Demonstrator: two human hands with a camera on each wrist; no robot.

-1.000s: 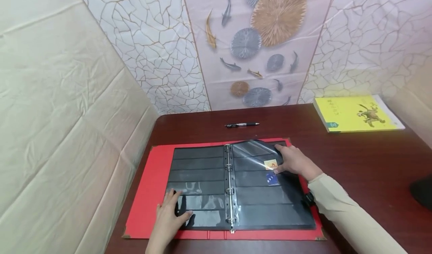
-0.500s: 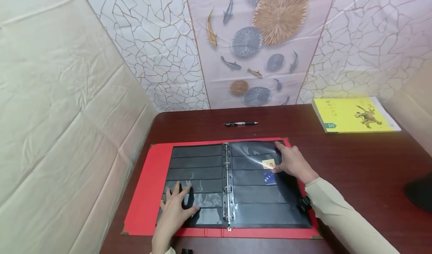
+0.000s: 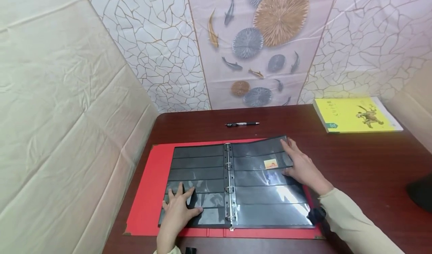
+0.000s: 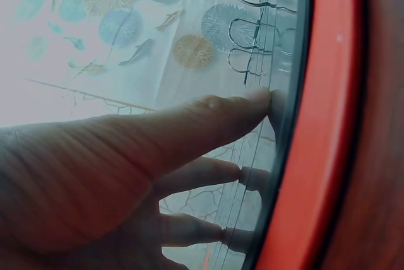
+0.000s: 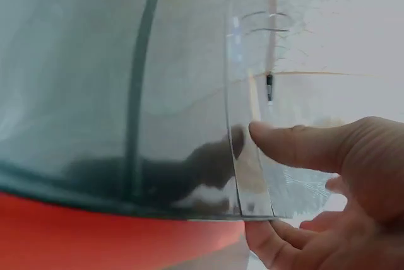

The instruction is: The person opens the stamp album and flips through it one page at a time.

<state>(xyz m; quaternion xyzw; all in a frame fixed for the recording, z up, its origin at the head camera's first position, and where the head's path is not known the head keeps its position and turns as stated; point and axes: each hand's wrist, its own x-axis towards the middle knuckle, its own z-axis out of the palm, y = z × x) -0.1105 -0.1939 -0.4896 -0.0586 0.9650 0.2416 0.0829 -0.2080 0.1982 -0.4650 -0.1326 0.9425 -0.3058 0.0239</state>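
A red ring binder (image 3: 141,194) lies spread out on the table, with black pocket pages on both sides of its metal rings (image 3: 229,189). Fingers spread, my left hand (image 3: 177,209) rests on the lower part of the left page (image 3: 199,162). My right hand (image 3: 305,168) pinches the outer edge of the right page (image 3: 260,212), whose top corner is raised off the cover. In the right wrist view its thumb (image 5: 297,144) is on top and its fingers lie beneath the edge. A small yellow stamp-like piece (image 3: 270,164) sits in a pocket; glare covers the pocket below.
Behind the binder lies a black and silver pen (image 3: 242,124). A yellow book (image 3: 357,114) is at the back right of the dark red table (image 3: 354,160). Part of a black object (image 3: 422,194) shows at the right edge. Fabric-like walls stand at the back and left.
The right hand has shifted slightly right and lifted the page's upper outer corner. Glare now hides the blue piece seen earlier. My left hand moved slightly inward over the left page and spread its fingers.
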